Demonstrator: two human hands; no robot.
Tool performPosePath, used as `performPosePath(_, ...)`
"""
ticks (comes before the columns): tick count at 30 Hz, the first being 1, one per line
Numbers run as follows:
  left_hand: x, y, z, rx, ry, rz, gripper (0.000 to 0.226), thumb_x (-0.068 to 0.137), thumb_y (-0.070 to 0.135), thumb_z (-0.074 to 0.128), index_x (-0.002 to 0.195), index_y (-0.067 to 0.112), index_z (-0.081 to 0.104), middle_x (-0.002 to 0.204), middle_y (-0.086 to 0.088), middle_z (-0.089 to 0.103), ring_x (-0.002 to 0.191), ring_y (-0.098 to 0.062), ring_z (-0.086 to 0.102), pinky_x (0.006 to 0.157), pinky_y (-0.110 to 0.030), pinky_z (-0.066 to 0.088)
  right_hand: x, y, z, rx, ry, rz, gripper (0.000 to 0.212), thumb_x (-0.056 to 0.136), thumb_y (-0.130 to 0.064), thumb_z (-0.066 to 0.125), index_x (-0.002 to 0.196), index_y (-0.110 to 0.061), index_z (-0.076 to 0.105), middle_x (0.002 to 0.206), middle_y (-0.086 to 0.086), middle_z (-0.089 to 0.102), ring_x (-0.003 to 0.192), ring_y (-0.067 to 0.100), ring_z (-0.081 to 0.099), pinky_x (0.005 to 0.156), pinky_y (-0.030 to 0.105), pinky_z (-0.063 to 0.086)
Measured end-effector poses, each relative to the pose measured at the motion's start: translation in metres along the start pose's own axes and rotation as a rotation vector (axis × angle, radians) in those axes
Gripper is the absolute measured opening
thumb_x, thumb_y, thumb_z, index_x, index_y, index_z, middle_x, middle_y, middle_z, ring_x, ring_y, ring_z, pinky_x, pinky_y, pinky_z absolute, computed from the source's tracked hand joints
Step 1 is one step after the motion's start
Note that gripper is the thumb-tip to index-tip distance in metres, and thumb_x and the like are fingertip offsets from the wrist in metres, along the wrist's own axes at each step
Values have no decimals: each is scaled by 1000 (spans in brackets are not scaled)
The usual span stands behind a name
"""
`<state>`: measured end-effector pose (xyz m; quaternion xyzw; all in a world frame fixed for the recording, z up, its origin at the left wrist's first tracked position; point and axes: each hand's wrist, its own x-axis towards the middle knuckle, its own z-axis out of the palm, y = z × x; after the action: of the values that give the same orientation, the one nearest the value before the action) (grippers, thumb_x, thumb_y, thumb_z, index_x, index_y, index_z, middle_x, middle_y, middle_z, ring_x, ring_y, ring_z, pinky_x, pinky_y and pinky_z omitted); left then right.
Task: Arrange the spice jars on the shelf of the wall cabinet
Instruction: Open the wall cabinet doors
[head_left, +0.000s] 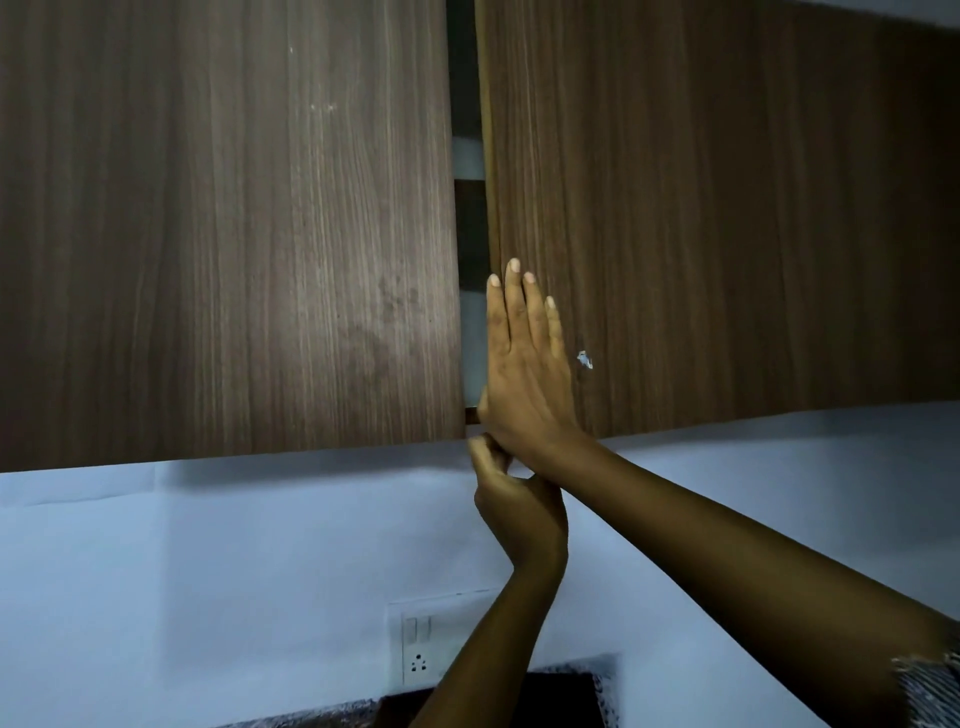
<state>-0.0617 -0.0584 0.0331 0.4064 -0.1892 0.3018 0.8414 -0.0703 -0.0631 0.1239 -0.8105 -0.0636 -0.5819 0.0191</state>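
Right hand (524, 364) lies flat, fingers straight and together, pressing on the right dark wood-grain cabinet door (727, 208) near its lower inner edge. Left hand (511, 499) sits just below, fingers curled at the bottom edge between the doors; what it pinches, I cannot tell. Left wood-grain door (223, 223) hangs beside a narrow gap (470, 218). Spice jars aren't visible. White switch plate (418, 647) sits on the pale wall (208, 571) below.

Only a dark sliver of the wall cabinet (470, 218) interior shows between its two doors; shelves and any jars inside are hidden. The left hand (511, 499) has its fingertips concealed behind the right hand (524, 374). Both doors are cut off by the frame.
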Motion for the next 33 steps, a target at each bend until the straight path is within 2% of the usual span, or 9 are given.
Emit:
performPosePath(5, -14, -7, 1, 208, -144, 134, 17, 92, 24, 53, 104, 20, 64, 82, 14, 67, 81, 9, 63, 71, -10, 49, -10, 6, -30, -17, 34, -6, 89, 79, 5, 44, 147, -5, -12, 156, 13, -19, 144, 26, -17, 119, 37, -6)
performPosePath(7, -26, 0, 7, 146, -203, 88, 42, 81, 6, 66, 121, 9, 54, 99, 13, 61, 86, 21, 54, 73, 2, 41, -17, 9, -46, 10, 31, -17, 89, 76, 7, 41, 147, -4, -10, 156, 14, -19, 144, 25, -18, 120, 38, -4)
performPosePath(12, -57, 28, 27, 71, -280, 194, 52, 65, 55, 49, 116, 45, 43, 94, 5, 69, 85, -19, 68, 66, -44, 57, -33, 22, -91, 104, 73, -73, 89, 73, 15, 39, 148, -5, -5, 148, 3, -29, 144, 22, -18, 120, 31, 3)
performPosePath(18, -89, 32, 49, 221, -446, 359, 57, 71, 44, 55, 124, 51, 37, 97, 11, 65, 85, -13, 66, 65, -23, 53, -53, 46, -138, 161, 84, -87, 89, 74, 19, 41, 149, -7, 0, 150, 4, -25, 144, 20, -19, 110, 7, -5)
performPosePath(22, -110, 25, 77, 197, -623, 237, 46, 86, 43, 57, 122, 14, 54, 116, -4, 64, 109, -20, 60, 92, -29, 50, -65, 64, -170, 24, 95, -106, 84, 75, 16, 44, 148, -3, 6, 152, 9, -18, 145, 27, -14, 120, 30, 6)
performPosePath(24, -118, 29, 88, 203, -699, 206, 96, 75, 85, 24, 126, 8, 51, 124, -8, 59, 116, -20, 55, 99, -31, 46, -69, 70, -181, -80, 75, -104, 82, 76, 11, 44, 147, -3, 6, 152, 11, -16, 145, 29, -15, 120, 36, 2)
performPosePath(26, -124, 25, 98, 207, -744, 206, 113, 65, 93, 14, 130, 7, 47, 130, -8, 55, 121, -19, 51, 103, -36, 44, -73, 75, -192, -172, 54, -101, 81, 77, 6, 44, 147, -5, 5, 151, 9, -19, 144, 29, -18, 120, 36, -6)
performPosePath(30, -143, 22, 118, 216, -740, 277, 100, 75, 85, 22, 136, 9, 44, 137, -6, 52, 124, -17, 51, 100, -34, 48, -84, 94, -218, -448, 47, -54, 72, 86, -11, 44, 149, -10, 11, 153, 10, -18, 144, 28, -18, 118, 37, -12)
performPosePath(33, -160, 24, 141, 258, -720, 522, 73, 90, 42, 55, 150, 21, 18, 156, 5, 25, 141, -12, 29, 108, -29, 39, -96, 113, -242, -613, 64, -6, 66, 85, -28, 26, 148, -9, 20, 157, 16, -3, 146, 28, -7, 118, 49, 1)
